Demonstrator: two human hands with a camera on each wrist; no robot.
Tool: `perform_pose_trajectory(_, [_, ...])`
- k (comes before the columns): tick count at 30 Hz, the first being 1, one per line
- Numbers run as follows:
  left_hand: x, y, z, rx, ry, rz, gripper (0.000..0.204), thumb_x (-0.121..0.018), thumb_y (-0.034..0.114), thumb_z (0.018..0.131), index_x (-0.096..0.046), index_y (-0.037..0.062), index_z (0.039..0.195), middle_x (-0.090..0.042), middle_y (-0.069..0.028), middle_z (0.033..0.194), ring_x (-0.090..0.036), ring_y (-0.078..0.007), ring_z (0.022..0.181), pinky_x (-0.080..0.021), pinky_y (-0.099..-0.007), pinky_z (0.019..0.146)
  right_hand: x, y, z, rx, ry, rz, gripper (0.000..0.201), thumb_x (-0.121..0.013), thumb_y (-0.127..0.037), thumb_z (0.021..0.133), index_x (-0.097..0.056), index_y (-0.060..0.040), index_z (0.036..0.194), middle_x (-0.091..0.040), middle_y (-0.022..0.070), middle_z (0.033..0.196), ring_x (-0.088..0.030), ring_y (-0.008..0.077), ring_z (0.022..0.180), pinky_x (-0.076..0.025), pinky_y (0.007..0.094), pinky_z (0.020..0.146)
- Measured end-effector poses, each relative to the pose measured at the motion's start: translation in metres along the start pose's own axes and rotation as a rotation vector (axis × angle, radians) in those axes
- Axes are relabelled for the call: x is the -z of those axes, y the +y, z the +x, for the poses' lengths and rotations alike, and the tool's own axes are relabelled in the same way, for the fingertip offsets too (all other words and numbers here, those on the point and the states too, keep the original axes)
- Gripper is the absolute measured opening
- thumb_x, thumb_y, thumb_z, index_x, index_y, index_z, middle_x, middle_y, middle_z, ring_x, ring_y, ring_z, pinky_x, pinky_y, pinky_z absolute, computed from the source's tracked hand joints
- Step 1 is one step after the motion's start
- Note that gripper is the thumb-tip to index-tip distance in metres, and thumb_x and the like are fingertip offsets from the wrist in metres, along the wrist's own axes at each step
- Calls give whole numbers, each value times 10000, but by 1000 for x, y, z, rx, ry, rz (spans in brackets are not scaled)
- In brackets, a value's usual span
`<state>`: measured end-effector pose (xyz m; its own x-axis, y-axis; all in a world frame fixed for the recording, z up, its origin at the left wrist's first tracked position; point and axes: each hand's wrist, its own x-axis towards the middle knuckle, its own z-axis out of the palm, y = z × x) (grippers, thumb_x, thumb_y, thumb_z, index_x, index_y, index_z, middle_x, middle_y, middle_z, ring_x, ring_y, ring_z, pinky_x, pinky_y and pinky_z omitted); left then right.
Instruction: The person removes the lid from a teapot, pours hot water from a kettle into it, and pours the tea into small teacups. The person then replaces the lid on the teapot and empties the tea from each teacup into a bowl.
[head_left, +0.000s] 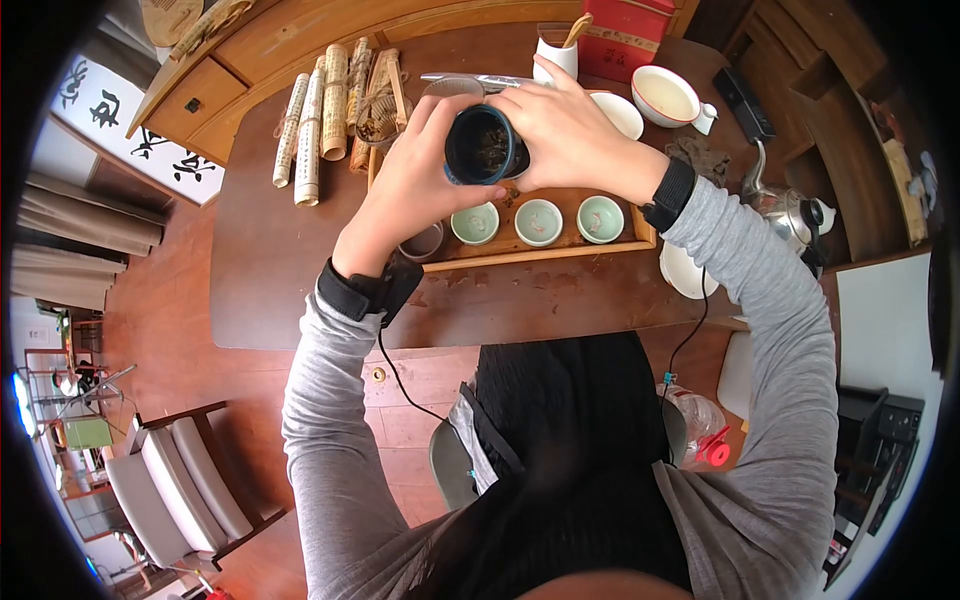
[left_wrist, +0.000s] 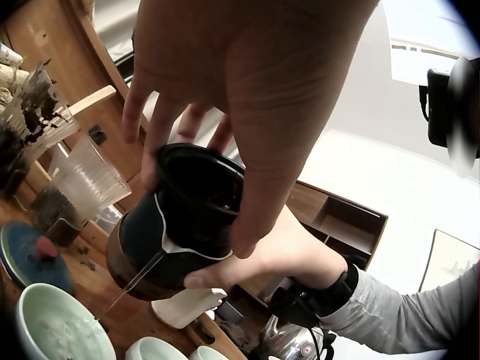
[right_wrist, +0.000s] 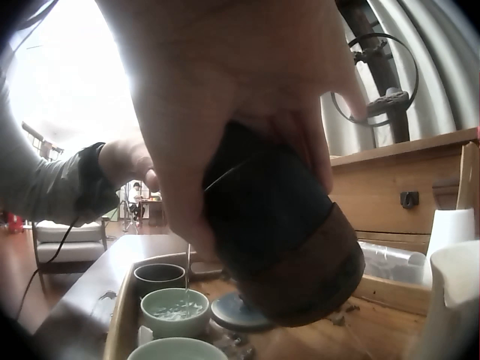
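Both hands hold a lidless dark blue teapot [head_left: 487, 145] with a brown lower part, tilted over the tea tray [head_left: 540, 258]. Dark tea leaves show inside it. My left hand [head_left: 422, 165] grips one side near the rim, while my right hand [head_left: 575, 130] grips the opposite side. From the spout, a thin stream of liquid [left_wrist: 135, 283] runs down into a pale green cup [right_wrist: 176, 312], where the surface ripples. Two more green cups [head_left: 539, 222] stand in a row to its right. A dark cup [head_left: 423, 243] sits at the row's left end.
A blue lid [left_wrist: 30, 255] with a red knob lies on the tray. Rolled scrolls [head_left: 335, 100] stand behind at left. Towards the back right are a red box [head_left: 625, 35], a white bowl [head_left: 665, 97] and a metal kettle [head_left: 790, 215]. Wrist-camera cables hang below both sleeves.
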<state>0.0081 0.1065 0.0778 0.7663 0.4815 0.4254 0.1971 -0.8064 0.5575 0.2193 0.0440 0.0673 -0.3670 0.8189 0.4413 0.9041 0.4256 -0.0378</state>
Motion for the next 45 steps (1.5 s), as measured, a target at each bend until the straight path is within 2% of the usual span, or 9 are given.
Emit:
perform_pose_trajectory(3, [-3, -1, 3, 10, -9, -6, 787, -902, 173, 677, -530, 98, 1368, -567, -91, 1226, -604, -264, 1099, -506, -361, 943, -4, 5, -3, -75, -63, 105, 790, -883, -320, 546, -618, -65, 1244, -699, 97, 1083, -657, 276, 1123, -272, 594, 1187])
perform_pose_trajectory(5, [-8, -6, 6, -19, -27, -26, 812, -904, 201, 661, -521, 90, 1369, -558, -152, 1225, -612, -364, 1137, -522, -418, 943, -6, 10, -6, -124, -115, 163, 820, -880, -334, 540, -613, -77, 1271, -703, 95, 1129, -651, 280, 1143, -270, 595, 1187])
perform_pose_trajectory(17, [-27, -15, 16, -18, -38, -120, 805, -890, 159, 702, -518, 81, 1413, -556, -119, 1211, -598, -284, 1147, -497, -383, 977, -16, 24, -18, -270, -206, 374, 771, -882, -397, 563, -648, -100, 1235, -715, 110, 1181, -630, 290, 1192, -261, 552, 1210])
perform_pose_trajectory(20, [-30, -16, 19, -66, -23, -32, 807, -879, 226, 682, -522, 85, 1391, -563, -174, 1222, -607, -362, 1131, -508, -420, 963, -22, 29, -19, -248, -120, 413, 743, -884, -392, 570, -656, -95, 1211, -716, 116, 1173, -641, 293, 1157, -319, 509, 1177])
perform_pose_trajectory(25, [-30, -11, 22, -77, -8, 33, 798, -858, 263, 699, -520, 90, 1400, -567, -166, 1209, -612, -362, 1111, -519, -428, 941, -24, 34, -19, -208, -26, 444, 717, -876, -440, 567, -676, -105, 1169, -741, 104, 1096, -674, 298, 1037, -453, 437, 996])
perform_pose_trajectory(31, [-31, -17, 19, -89, 11, -16, 776, -842, 223, 722, -514, 71, 1409, -565, -149, 1228, -612, -329, 1116, -510, -407, 941, -27, 36, -22, -228, 1, 472, 714, -866, -414, 578, -673, -113, 1196, -737, 115, 1114, -671, 306, 1052, -459, 402, 997])
perform_pose_trajectory(33, [-27, -18, 14, -121, 63, -26, 754, -841, 251, 716, -531, 71, 1380, -581, -155, 1203, -627, -356, 1070, -530, -423, 903, -24, 35, -24, -241, -26, 482, 719, -881, -390, 580, -667, -101, 1203, -727, 112, 1137, -660, 301, 1086, -424, 435, 1050])
perform_pose_trajectory(35, [-15, -14, 1, 117, 2, 35, 710, -846, 292, 717, -572, 78, 1336, -597, -149, 1195, -621, -344, 1054, -506, -431, 896, -18, 35, -26, -254, -48, 490, 725, -897, -365, 583, -661, -89, 1211, -718, 109, 1160, -648, 296, 1121, -389, 468, 1104])
perform_pose_trajectory(45, [-38, -20, -62, 141, -287, 391, 665, -834, 383, 725, -609, 70, 1267, -598, -125, 1168, -558, -310, 1157, -378, -455, 1013, -16, 36, -35, -302, -174, 353, 790, -895, -423, 591, -643, -90, 1262, -704, 116, 1200, -644, 294, 1159, -292, 552, 1194])
